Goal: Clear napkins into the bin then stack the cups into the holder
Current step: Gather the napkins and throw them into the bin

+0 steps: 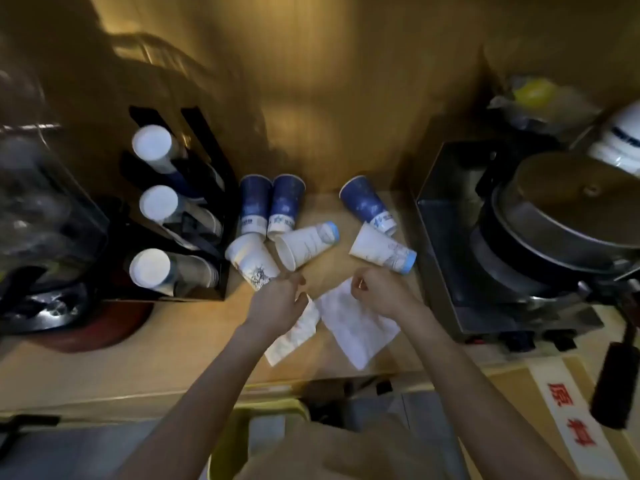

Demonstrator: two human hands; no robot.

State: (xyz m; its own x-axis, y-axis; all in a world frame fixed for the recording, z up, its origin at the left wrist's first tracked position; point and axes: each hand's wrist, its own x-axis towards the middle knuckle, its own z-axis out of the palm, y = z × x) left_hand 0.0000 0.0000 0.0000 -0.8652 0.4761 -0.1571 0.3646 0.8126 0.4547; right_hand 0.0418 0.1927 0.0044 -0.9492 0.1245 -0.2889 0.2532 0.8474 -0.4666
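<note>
Two white napkins lie on the wooden counter: a narrow one under my left hand and a wider one whose far corner my right hand pinches. My left hand rests on the narrow napkin with fingers curled; its grip is unclear. Behind them lie several paper cups: three blue ones and three white ones, all tipped over. A black cup holder at the left holds three stacks of cups. A yellow bin sits below the counter edge.
A metal appliance with a round lid fills the counter's right side, with a black handle sticking out. A red round object and dark clutter sit at the left. A wooden wall stands behind.
</note>
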